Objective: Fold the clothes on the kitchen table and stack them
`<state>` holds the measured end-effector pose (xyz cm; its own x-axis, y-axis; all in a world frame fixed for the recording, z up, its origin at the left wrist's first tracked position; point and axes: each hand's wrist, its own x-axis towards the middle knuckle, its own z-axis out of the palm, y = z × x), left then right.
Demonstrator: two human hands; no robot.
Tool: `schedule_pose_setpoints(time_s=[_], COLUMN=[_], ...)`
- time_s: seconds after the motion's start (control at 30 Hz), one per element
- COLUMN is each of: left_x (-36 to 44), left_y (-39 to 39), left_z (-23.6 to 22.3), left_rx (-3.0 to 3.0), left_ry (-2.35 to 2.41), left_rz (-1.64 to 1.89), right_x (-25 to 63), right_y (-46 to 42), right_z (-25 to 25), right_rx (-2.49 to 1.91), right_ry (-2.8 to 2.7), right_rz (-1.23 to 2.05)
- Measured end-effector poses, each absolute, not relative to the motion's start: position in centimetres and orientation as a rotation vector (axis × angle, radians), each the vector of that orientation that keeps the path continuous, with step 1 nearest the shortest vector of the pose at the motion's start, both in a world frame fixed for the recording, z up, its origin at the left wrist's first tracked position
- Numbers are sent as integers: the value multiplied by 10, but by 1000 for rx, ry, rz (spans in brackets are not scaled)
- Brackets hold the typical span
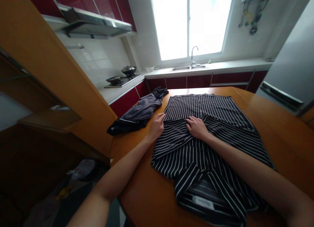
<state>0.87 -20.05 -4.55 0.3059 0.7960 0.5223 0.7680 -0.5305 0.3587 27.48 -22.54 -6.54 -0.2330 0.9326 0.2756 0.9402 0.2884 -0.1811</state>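
A black shirt with white stripes (198,153) lies spread on the wooden table (139,184), its collar and white label toward me. Both sleeves are folded inward across the body. At the shirt's left side, my left hand (156,126) is closed, its fingertips pinching the edge near the folded sleeve. My right hand (197,127) rests flat on the middle of the shirt, over the sleeve ends, fingers stretched out. No object shows in my right hand.
Dark grey and black clothing (141,111) lies bunched on the table's left edge. Beyond the table are a counter with a sink (187,68) and a stove (122,80) with pans. A fridge (289,63) stands at right, a wooden cabinet frame (73,86) at left.
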Motion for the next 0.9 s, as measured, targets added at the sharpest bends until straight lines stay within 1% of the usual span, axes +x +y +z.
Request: schedule_pose_setpoints(time_s=[0.1, 0.17, 0.23, 0.33, 0.5, 0.9], left_x=[19, 22, 22, 18, 16, 16], left_y=[-211, -215, -215, -213, -210, -205], left_z=[-48, -51, -54, -55, -54, -58], left_rx=[2667, 2635, 2567, 2499, 2411, 2360], left_ry=[1413, 1514, 1626, 1727, 1824, 1901], left_rz=[606, 320, 173, 119, 130, 133], right_x=[274, 274, 274, 274, 274, 274], right_y=[-227, -228, -229, -230, -230, -229], right_z=[-64, -64, -63, -61, -61, -62], right_rx=[-1698, -1697, -1696, -1692, -1686, -1716], right_ry=[-2242, -2235, -2234, -2238, -2234, -2250], right_rz=[-38, -46, -41, -28, -28, -35])
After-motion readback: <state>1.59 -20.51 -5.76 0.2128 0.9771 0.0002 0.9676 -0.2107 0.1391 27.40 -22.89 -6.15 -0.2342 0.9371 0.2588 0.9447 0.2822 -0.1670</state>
